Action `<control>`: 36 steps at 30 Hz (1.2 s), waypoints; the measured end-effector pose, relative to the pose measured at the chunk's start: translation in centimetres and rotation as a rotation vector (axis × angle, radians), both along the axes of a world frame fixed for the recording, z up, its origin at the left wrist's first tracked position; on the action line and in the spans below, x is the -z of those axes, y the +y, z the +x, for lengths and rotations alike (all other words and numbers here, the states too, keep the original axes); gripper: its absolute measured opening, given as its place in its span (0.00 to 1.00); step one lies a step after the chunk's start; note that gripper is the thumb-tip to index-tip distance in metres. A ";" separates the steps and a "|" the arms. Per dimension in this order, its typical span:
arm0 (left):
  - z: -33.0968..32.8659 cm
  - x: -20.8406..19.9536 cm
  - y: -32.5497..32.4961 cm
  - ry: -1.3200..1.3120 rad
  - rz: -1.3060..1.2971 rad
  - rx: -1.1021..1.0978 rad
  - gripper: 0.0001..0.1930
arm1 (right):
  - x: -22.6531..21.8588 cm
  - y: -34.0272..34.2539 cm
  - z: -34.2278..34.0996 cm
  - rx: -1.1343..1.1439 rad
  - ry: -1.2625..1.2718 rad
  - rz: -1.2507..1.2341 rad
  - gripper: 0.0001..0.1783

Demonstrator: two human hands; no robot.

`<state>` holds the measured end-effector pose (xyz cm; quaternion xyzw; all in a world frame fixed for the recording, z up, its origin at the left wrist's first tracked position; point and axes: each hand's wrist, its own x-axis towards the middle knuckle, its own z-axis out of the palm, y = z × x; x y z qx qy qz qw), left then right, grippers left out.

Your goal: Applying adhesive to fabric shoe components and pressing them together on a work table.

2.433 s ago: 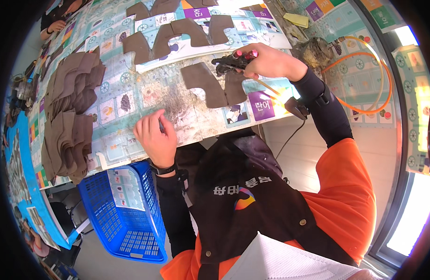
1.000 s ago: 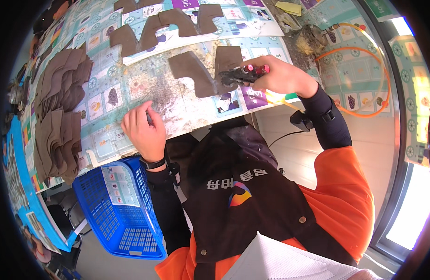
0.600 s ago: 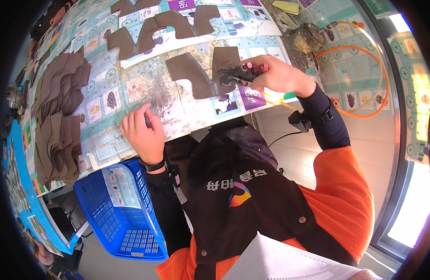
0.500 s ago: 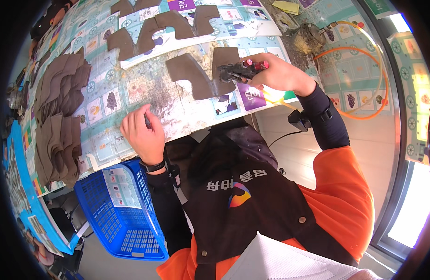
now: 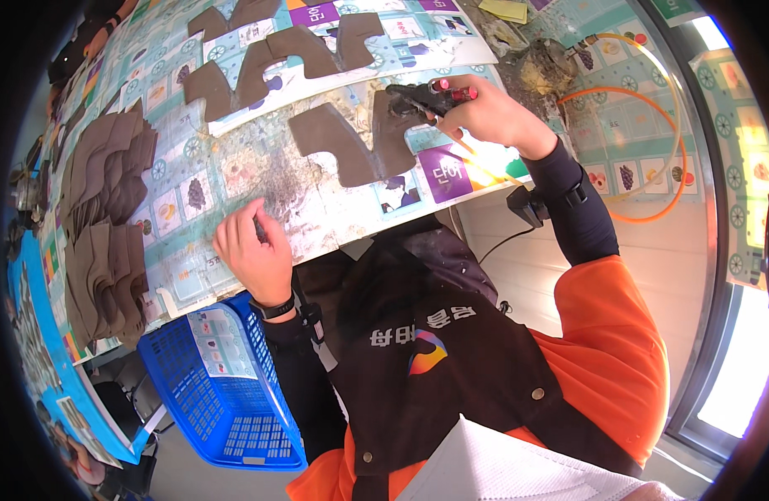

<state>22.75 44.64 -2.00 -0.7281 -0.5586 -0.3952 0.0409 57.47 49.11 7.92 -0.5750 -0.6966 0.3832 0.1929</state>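
Note:
My right hand [image 5: 497,117] grips a dark spray gun [image 5: 419,100] with red knobs. Its nozzle end is over the right arm of a dark brown V-shaped cut piece [image 5: 338,142], which lies flat on the stained table covering. To the left, my left hand [image 5: 257,255] rests near the table's front edge, thumb apart from loosely bent fingers. A dark patch shows between thumb and fingers; I cannot tell whether it is a thing or the stained surface.
Overlapping brown pieces [image 5: 107,175] form stacks at the table's left. More V-shaped pieces [image 5: 322,46] lie on a white-edged board farther back. A blue plastic basket [image 5: 184,401] stands below the front edge. An orange hose [image 5: 683,159] loops at the right beside a crusted container [image 5: 551,67].
My right hand and the spray gun have moved slightly up, away from me, along the piece's right arm. My left hand stays in nearly the same place. The whole view has shifted slightly.

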 end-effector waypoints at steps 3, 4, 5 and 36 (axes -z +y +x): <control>0.1 -0.3 -0.1 0.000 -0.010 -0.002 0.07 | -0.3 0.3 -0.2 0.057 -0.004 0.010 0.16; 0.2 -0.3 -0.1 0.001 -0.023 -0.005 0.06 | -0.3 0.3 -0.1 0.065 -0.002 0.051 0.14; 0.1 -0.4 -0.2 0.002 -0.023 -0.005 0.06 | -0.4 0.4 -0.1 0.072 0.003 0.094 0.13; 0.2 -0.4 -0.3 0.015 -0.024 -0.023 0.07 | -2.3 -4.0 -2.3 0.017 -0.031 -0.267 0.22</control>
